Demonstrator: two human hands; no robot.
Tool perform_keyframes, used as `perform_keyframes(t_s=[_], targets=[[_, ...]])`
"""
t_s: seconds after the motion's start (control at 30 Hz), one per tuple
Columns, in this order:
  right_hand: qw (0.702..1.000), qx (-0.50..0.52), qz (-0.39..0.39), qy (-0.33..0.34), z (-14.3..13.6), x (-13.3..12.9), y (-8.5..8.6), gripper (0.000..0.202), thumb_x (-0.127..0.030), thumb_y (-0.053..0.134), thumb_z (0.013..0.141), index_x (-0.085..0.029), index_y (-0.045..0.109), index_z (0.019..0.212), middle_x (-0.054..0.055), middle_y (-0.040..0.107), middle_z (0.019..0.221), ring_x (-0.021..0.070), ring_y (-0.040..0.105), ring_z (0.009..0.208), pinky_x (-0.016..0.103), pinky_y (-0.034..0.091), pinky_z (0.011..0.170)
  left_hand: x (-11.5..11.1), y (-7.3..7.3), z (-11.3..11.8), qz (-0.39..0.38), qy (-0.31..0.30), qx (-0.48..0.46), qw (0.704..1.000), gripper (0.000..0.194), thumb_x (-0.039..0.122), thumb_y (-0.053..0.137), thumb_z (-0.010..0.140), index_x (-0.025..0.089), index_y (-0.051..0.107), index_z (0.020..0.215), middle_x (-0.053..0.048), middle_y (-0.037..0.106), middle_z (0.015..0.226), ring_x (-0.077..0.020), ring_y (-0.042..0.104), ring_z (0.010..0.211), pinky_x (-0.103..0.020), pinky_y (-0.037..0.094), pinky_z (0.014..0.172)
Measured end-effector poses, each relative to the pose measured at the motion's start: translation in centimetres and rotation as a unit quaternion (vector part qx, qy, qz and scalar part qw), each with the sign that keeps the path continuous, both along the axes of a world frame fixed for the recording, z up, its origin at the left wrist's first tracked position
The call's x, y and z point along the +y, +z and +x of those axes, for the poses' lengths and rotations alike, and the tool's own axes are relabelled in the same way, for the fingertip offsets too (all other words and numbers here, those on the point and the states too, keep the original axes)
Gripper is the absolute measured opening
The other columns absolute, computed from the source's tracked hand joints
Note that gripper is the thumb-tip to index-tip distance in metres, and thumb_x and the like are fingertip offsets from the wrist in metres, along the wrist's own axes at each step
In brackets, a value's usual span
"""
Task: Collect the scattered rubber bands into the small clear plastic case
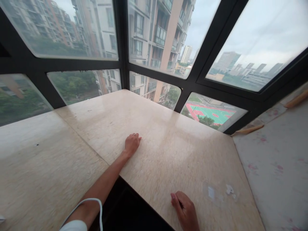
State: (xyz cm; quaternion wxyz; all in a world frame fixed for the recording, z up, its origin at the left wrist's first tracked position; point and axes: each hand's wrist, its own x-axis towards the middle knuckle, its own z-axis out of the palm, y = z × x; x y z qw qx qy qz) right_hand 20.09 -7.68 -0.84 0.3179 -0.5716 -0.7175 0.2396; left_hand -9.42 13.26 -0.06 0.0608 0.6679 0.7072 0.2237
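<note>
My left hand [132,143] reaches out over the pale marble-patterned windowsill [154,128] and rests on its surface, knuckles up. Its fingers are curled under and a ring shows on one of them; whatever they may hold is hidden beneath the hand. Nearer to me, my right hand [184,207] lies on the sill close to its front edge, closed in a fist with the thumb along the side. Nothing sticks out of that fist. A white cable [92,199] loops over my left forearm.
Small clear and white plastic pieces [229,190] lie on the sill to the right, beside a small white rectangle [211,192]. A dark speck [37,144] is at the left. Black window frames [124,41] border the back; a flowered wall [276,160] stands right.
</note>
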Motion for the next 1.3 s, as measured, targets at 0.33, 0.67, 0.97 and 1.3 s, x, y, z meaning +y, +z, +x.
perform_keyframes(t_s=[0.33,0.67,0.97,1.3], targets=[[0.996,-0.005,0.083,0.029,0.3,0.3,-0.1,0.038,-0.03,0.041,0.095,-0.021,0.038,0.059,-0.002,0.046,0.055,0.011,0.047,0.05,0.021,0.035,0.051,2.1,1.4,-1.9,-0.008,0.044,-0.087,0.995,0.017,0.03,0.046,0.092,0.018,0.058,0.088,-0.009,0.066,0.09,-0.021,0.063,0.082,-0.03,0.043,0.072],[0.996,0.005,0.082,0.035,0.5,0.4,-0.1,0.038,-0.03,0.043,0.094,-0.021,0.037,0.058,-0.003,0.045,0.054,0.0104,0.046,0.049,0.021,0.034,0.05,1.0,1.3,-5.0,0.041,0.045,-0.224,0.973,0.009,0.023,0.054,0.076,0.018,0.058,0.082,0.0,0.067,0.075,-0.0158,0.064,0.071,-0.027,0.049,0.07],[0.998,0.019,0.052,0.035,0.8,0.3,0.1,0.039,-0.034,0.042,0.095,-0.021,0.035,0.058,-0.003,0.043,0.055,0.0107,0.044,0.05,0.021,0.034,0.05,-0.6,1.5,-5.4,0.066,0.051,-0.261,0.962,0.02,0.031,0.051,0.079,0.015,0.059,0.09,-0.007,0.071,0.091,-0.0171,0.067,0.083,-0.027,0.053,0.073],[0.999,0.024,0.035,0.034,1.0,0.2,-0.2,0.04,-0.037,0.04,0.095,-0.021,0.038,0.058,-0.002,0.045,0.055,0.0117,0.045,0.051,0.023,0.034,0.051,-3.8,1.9,-6.7,0.004,0.063,-0.121,0.991,0.024,0.039,0.057,0.077,0.018,0.065,0.085,-0.007,0.066,0.086,-0.0226,0.062,0.083,-0.033,0.047,0.08]])
